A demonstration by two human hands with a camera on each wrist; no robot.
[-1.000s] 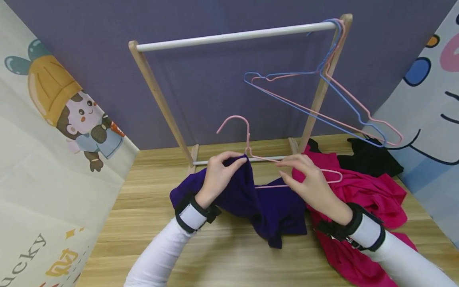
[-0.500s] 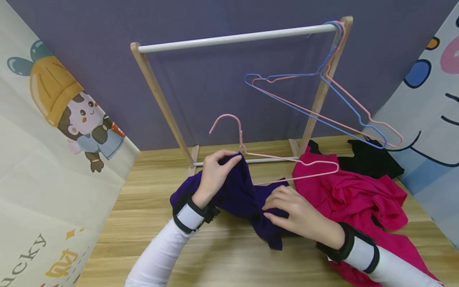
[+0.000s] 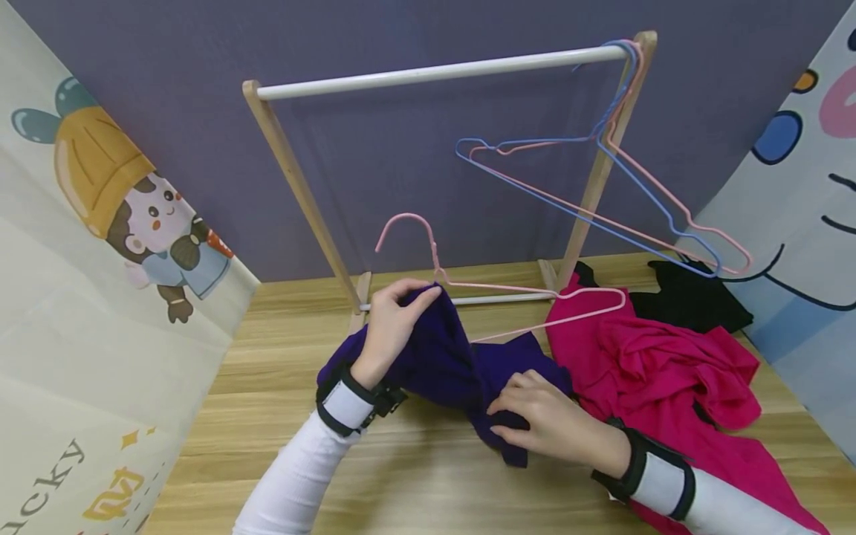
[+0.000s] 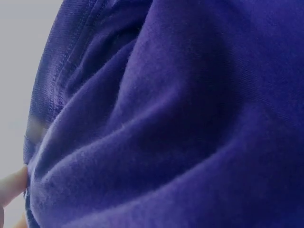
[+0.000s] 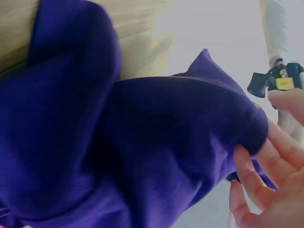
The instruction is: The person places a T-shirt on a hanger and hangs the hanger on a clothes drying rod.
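Note:
A purple garment (image 3: pixel 435 357) droops from my left hand (image 3: pixel 393 323), which pinches its edge between thumb and fingers just below the neck of a pink hanger (image 3: pixel 515 287). The hanger's left part is hidden in the cloth; its right arm sticks out bare. In the left wrist view, folds of the garment (image 4: pixel 156 118) fill most of the picture, with a stitched edge at the left. My right hand (image 3: pixel 542 416) is at the garment's lower right. In the right wrist view, my right fingers (image 5: pixel 256 180) touch the garment's edge (image 5: pixel 190 118), and the thumb stands apart from the cloth.
Behind stands a rack with a white rail (image 3: pixel 428 74) and wooden posts. A blue hanger (image 3: pixel 535 192) and another pink hanger (image 3: pixel 669 195) hang at its right end. A crimson garment (image 3: pixel 655 357) and a black cloth (image 3: pixel 695 293) lie on the wooden surface (image 3: pixel 267 416) at right.
My right hand has left the hanger's right arm and come down and left to the garment. My left hand, the garment's pinched edge and the hanger have shifted left.

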